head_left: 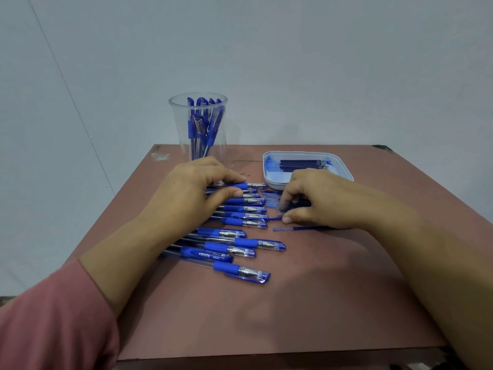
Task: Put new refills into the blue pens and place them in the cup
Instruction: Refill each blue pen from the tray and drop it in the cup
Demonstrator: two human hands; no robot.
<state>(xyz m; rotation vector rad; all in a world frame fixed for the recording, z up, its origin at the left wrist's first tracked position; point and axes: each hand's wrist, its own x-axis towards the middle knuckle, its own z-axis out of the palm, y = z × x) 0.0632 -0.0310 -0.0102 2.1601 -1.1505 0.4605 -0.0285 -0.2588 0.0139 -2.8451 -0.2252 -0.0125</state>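
Since they look light, slick and ready to roll, the blue pens (241,273) lying nearest on the surface (320,289) are best taken at the rubber grip. Beyond, the left hand (192,188) rests curled over the row; whether it grips 1 I cannot tell. The right hand (314,201) pinches a thin, probably bendy refill (274,218) by its end. Farthest stand the tray (273,184) and the cup (181,129)

One view: head-worn wide-angle camera, sitting above the near edge of the surface (333,303), facing forward and tilted down. Close range; forearms (128,249) run in from 7 and 4 o'clock, left hand (192,193) and right hand (317,201) land about mid-frame. Surface fills the lower half, its far edge at 12 o'clock; plain wall (293,62) fills the upper half.
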